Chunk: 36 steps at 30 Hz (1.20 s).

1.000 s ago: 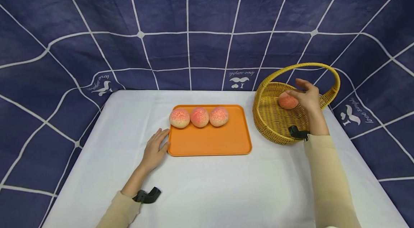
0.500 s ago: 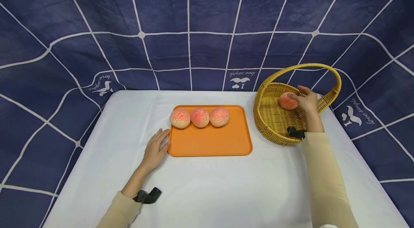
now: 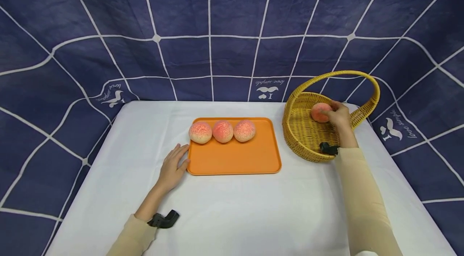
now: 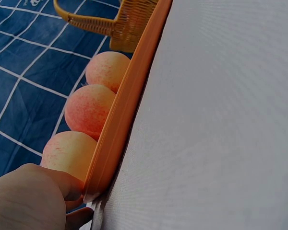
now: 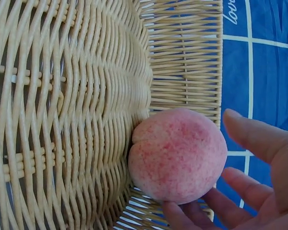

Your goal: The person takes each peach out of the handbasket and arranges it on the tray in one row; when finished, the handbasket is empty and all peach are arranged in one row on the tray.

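In the head view, my left hand (image 3: 171, 173) lies at the left edge of an orange tray (image 3: 233, 159), fingers stretched out and touching its rim. On the tray's far side sit three pinkish peaches: a left peach (image 3: 200, 132), a middle peach (image 3: 222, 131) and a right peach (image 3: 244, 130). My right hand (image 3: 340, 115) reaches under the handle of a yellow wicker basket (image 3: 301, 139). Another peach (image 5: 180, 155) lies inside against the basket wall. The right wrist view shows fingers touching its lower side, while the thumb stands slightly apart from it.
The basket's tall arched handle (image 3: 344, 73) rises over my right forearm. A white cloth (image 3: 253, 211) covers the table. Behind and at both sides hangs a dark blue cloth (image 3: 232, 14) with white grid lines.
My right hand has lowered onto the right side of the peach in the basket, its fingers coming closer round it. The left hand, tray and three peaches stay in place.
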### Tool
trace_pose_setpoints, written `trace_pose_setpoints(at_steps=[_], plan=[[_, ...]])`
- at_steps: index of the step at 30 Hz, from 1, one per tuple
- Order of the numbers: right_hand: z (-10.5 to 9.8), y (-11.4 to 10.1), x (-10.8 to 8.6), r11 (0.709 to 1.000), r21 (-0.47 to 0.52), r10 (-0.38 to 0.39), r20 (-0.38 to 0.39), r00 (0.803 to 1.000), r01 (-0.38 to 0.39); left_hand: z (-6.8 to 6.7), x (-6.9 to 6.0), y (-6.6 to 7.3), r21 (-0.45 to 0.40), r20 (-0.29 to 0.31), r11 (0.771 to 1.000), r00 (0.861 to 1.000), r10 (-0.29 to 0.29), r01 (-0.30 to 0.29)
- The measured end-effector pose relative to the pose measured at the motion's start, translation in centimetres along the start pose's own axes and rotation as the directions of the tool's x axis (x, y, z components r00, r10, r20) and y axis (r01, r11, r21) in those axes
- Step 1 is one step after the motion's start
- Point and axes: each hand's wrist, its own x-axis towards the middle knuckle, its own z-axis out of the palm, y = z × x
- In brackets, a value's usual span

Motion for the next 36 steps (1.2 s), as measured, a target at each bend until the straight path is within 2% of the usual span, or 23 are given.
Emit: trace_pose_setpoints(at_steps=[4, 9, 13, 18, 23, 29, 36], plan=[[0.25, 0.28, 0.17, 1.000, -0.026, 0.004, 0.046, 0.999, -0.003, -0.10, -0.02, -0.06, 0.005, -0.008, 1.000, 1.000, 0.016, -0.016], [0.60, 0.70, 0.43, 0.998, -0.067, -0.005, 0.100, 0.995, 0.012, -0.15, -0.14, -0.02, 0.002, -0.004, 1.000, 1.000, 0.006, -0.006], [0.74, 0.69, 0.48, 0.991, -0.122, -0.037, 0.113, 0.993, 0.051, -0.17, -0.18, 0.01, 0.006, 0.001, 1.000, 1.000, -0.003, 0.003], [0.72, 0.67, 0.54, 0.986, -0.160, -0.033, 0.136, 0.990, 0.055, -0.16, -0.16, -0.06, 0.008, 0.010, 1.000, 1.000, -0.010, 0.010], [0.75, 0.77, 0.63, 0.982, -0.185, -0.013, 0.127, 0.992, 0.037, -0.22, -0.17, -0.02, 0.008, 0.016, 1.000, 1.000, -0.015, 0.014], [0.94, 0.80, 0.57, 0.984, -0.174, -0.027, 0.094, 0.995, 0.043, -0.36, -0.24, 0.03, 0.011, 0.017, 1.000, 1.000, -0.019, 0.019], [0.77, 0.02, 0.35, 0.994, -0.103, -0.021, 0.052, 0.998, 0.026, -0.25, -0.20, 0.01, 0.007, 0.022, 1.000, 0.999, -0.026, 0.025]])
